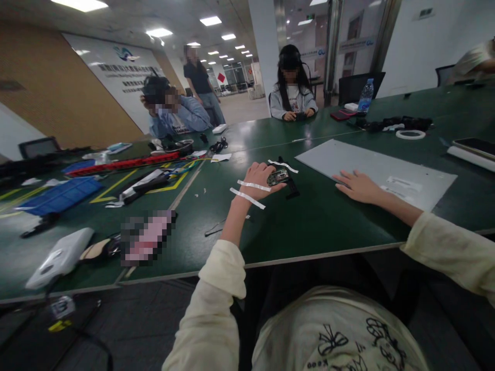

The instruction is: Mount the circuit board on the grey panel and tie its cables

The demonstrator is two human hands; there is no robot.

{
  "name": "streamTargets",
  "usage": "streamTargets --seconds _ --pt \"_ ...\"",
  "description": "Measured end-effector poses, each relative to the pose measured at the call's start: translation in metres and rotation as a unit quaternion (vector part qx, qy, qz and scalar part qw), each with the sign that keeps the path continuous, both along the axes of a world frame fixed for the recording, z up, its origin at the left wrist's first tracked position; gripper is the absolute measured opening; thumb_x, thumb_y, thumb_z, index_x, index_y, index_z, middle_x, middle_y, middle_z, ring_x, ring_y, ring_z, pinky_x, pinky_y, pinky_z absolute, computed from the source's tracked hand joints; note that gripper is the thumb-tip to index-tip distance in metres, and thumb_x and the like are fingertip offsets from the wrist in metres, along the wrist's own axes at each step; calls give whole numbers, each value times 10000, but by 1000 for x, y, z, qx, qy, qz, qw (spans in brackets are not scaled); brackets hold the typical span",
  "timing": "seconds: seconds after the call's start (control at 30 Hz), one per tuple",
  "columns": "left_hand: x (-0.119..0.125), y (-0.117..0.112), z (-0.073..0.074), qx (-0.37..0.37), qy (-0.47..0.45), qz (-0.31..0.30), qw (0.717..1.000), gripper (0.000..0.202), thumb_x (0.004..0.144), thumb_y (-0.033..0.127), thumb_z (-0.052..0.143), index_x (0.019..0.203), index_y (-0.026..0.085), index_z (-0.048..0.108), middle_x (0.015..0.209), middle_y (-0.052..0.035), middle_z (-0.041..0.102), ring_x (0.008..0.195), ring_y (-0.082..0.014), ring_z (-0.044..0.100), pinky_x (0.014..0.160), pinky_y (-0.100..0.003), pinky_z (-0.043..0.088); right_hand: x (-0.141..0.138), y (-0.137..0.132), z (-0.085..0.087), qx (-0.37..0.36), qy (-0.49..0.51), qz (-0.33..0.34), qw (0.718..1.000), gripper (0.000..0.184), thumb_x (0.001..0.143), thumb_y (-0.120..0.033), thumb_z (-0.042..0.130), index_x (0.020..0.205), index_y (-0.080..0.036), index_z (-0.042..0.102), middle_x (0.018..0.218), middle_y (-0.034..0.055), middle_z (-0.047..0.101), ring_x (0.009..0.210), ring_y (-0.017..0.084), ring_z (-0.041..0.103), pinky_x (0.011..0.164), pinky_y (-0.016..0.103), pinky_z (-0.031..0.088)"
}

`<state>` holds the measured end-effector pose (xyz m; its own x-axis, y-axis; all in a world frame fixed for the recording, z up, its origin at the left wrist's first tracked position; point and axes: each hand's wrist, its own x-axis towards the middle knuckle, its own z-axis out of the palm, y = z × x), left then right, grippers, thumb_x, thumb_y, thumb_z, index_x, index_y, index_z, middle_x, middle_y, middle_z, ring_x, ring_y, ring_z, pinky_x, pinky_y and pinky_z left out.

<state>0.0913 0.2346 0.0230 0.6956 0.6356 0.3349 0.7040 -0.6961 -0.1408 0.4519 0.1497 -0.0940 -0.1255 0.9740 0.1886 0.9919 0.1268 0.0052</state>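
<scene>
My left hand (260,181) reaches out over the green table (309,221) and is curled round a small dark device (278,177). Two white tape strips (250,191) are stuck across the back of that hand and wrist. A third white strip (283,165) lies just beyond the device, and a black strap piece (291,188) sits under it. My right hand (358,186) lies flat, fingers spread, on the table at the near edge of a grey sheet (371,167). It holds nothing.
A tape roll (410,134), black parts (398,123) and a water bottle (365,96) sit at the far right. A red bar (124,164), blue tray (62,196) and a white device (60,256) lie on the left. Three other people are at the far side.
</scene>
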Motion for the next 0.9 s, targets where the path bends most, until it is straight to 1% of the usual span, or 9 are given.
streamTargets --seconds 0.1,0.17,0.27,0.4,0.53,0.63,0.7,0.8,0.9 --pt "3 -5 11 0 -3 -2 1000 534 824 604 559 1174 202 584 1072 -100 569 1053 -287 478 935 -414 374 -23 -7 6 10 17 76 997 652 961 -605 196 1486 -272 393 1519 71 377 1301 346 444 1098 545 302" --pt "6 -8 18 2 -2 -7 1000 540 815 607 572 1171 201 586 1076 -100 567 1056 -288 474 943 -416 368 -38 -14 11 8 40 116 992 642 962 -605 224 1488 -278 390 1532 58 355 1336 348 408 1107 549 299" --pt "11 -12 25 10 0 -20 1000 560 806 620 578 1173 197 588 1088 -103 566 1060 -288 467 951 -414 362 -58 -27 21 2 66 185 981 597 979 -561 265 1485 -272 396 1538 45 343 1374 331 363 1138 549 258" --pt "16 -18 29 17 0 -33 999 579 805 622 582 1190 190 581 1102 -107 559 1077 -292 459 959 -419 354 -78 -43 35 -17 101 290 951 515 1003 -464 317 1471 -273 419 1535 28 346 1398 282 339 1180 527 188" --pt "20 -23 31 16 -5 -50 999 585 802 625 585 1191 189 581 1102 -110 559 1083 -294 455 959 -422 353 -90 -55 45 -43 125 371 919 484 998 -398 377 1472 -302 412 1539 -11 335 1440 251 258 1199 501 172" --pt "24 -23 30 13 -6 -53 998 591 801 633 584 1197 195 579 1111 -107 559 1093 -293 451 960 -421 352 -99 -60 49 -54 123 402 906 481 990 -352 400 1469 -309 414 1529 -33 353 1459 236 205 1195 479 213" --pt "26 -22 26 12 -6 -51 999 595 801 638 580 1195 192 579 1111 -107 560 1090 -292 453 960 -421 351 -105 -63 52 -50 120 419 899 490 983 -322 411 1472 -293 413 1516 -26 376 1457 223 213 1184 458 251" --pt "31 -20 16 7 -2 -48 999 605 798 651 574 1182 183 583 1085 -109 568 1061 -285 465 944 -416 360 -111 -66 53 -34 107 447 887 493 974 -287 411 1464 -239 427 1479 15 439 1425 206 301 1141 424 340" --pt "37 -19 3 2 14 -55 998 583 807 647 562 1162 185 587 1070 -107 573 1044 -276 476 918 -400 377 -113 -68 51 7 85 470 879 467 964 -263 409 1417 -182 486 1424 62 507 1355 213 424 1064 406 434"
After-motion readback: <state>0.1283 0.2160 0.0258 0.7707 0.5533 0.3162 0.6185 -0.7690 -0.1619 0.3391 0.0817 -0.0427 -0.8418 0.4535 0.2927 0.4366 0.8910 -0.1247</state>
